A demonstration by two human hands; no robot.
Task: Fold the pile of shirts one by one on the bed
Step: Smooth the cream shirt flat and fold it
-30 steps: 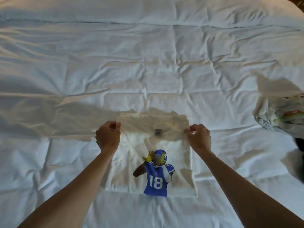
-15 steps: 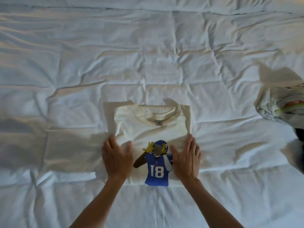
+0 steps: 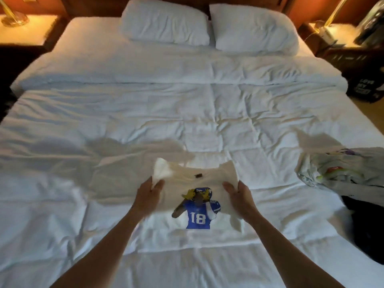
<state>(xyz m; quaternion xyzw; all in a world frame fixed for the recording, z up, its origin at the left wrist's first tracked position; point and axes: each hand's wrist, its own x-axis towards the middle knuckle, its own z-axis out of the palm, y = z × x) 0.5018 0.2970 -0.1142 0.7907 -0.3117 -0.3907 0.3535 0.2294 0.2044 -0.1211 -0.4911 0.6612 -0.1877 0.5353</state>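
At the upper left of the frame a brass lamp base [image 3: 14,18] stands on a lit nightstand [image 3: 31,30] beside the white bed [image 3: 124,113]. Two white pillows, a left pillow [image 3: 166,23] and a right pillow [image 3: 253,28], lie side by side at the top centre. In the lower centre the folded cream shirt [image 3: 207,179] is held above the rumpled duvet, with nothing between it and the camera but the two forearms. The left hand [image 3: 148,196] grips its left edge, thumb on top and fingers curled under the cloth; the right hand [image 3: 239,197] clamps the right edge the same way. The shirt's print shows a football player in a blue jersey with the number "18" [image 3: 197,218] in white, and a small dark neck label [image 3: 198,175] sits near the collar, too small to read. At the right edge of the frame lies the pile of unfolded shirts [image 3: 342,171], pale with red and green marks, well apart from the held shirt. At the upper right a second nightstand [image 3: 336,36] stands, and below it a black bag [image 3: 365,88] bears white lettering that cannot be read surely.
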